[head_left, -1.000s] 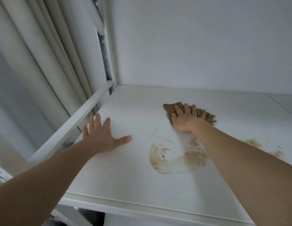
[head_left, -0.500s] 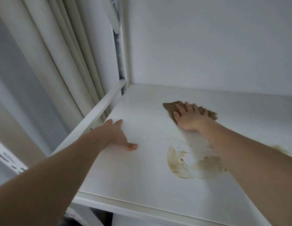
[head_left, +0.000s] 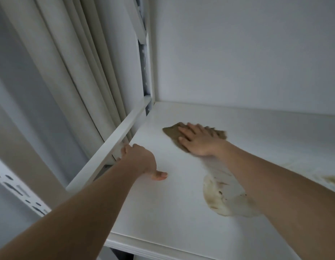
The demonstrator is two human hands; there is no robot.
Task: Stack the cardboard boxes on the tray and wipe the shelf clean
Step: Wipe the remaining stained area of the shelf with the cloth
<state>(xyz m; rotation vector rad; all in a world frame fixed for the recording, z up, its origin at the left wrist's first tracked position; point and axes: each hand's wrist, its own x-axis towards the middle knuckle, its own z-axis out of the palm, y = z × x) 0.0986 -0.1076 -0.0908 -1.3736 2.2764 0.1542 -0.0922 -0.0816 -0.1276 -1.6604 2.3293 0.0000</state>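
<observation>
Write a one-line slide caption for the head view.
Right hand presses a brown cloth on the stained white shelf; left hand grips the side rail.

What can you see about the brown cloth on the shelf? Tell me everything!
The brown cloth is a soft, crumpled rag, dull tan all over. It lies flat on the white shelf, toward the back, not far from the left rail. The right hand presses down on it with straight fingers, covering its middle, so only its pointed left corner and a rumpled edge on the right peek out. A smeary brown stain sits nearer the front, not touching it.
</observation>
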